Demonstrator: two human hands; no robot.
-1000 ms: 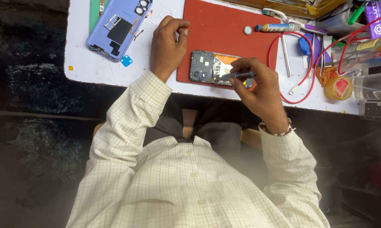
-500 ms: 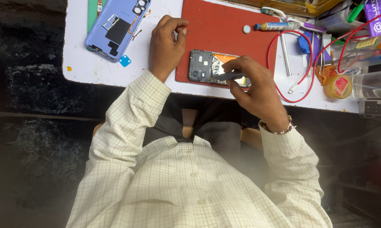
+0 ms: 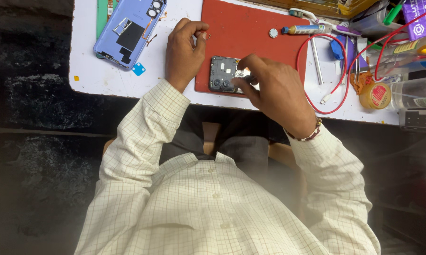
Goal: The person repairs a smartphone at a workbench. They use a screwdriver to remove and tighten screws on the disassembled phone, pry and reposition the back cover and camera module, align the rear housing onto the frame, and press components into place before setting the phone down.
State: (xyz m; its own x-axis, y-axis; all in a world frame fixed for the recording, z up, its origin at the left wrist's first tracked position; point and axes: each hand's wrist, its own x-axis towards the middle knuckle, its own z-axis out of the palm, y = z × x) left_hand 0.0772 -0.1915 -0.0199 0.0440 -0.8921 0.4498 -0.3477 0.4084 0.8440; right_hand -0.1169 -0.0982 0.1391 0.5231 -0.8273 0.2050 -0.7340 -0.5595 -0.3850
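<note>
An opened dark phone (image 3: 222,75) with its back removed lies on a red work mat (image 3: 251,28). My right hand (image 3: 274,89) rests over the phone's right half, with the fingertips pinched on a thin grey tool that is mostly hidden by the fingers. My left hand (image 3: 184,52) sits at the mat's left edge just beside the phone. Its fingers are curled and the thumb and forefinger pinch a tiny part (image 3: 207,36). The phone's blue back cover (image 3: 128,30) lies inside-up on the white table, left of my left hand.
A small blue square piece (image 3: 138,69) lies below the cover. A round coin-like disc (image 3: 273,32) and a glue tube (image 3: 302,29) sit at the mat's top right. A red cable (image 3: 338,89), metal tools (image 3: 317,61), a round tin (image 3: 374,96) and bottles crowd the right side.
My right hand has moved left and up over the phone, now covering its right half and most of the tool. My left hand has stayed in place.
</note>
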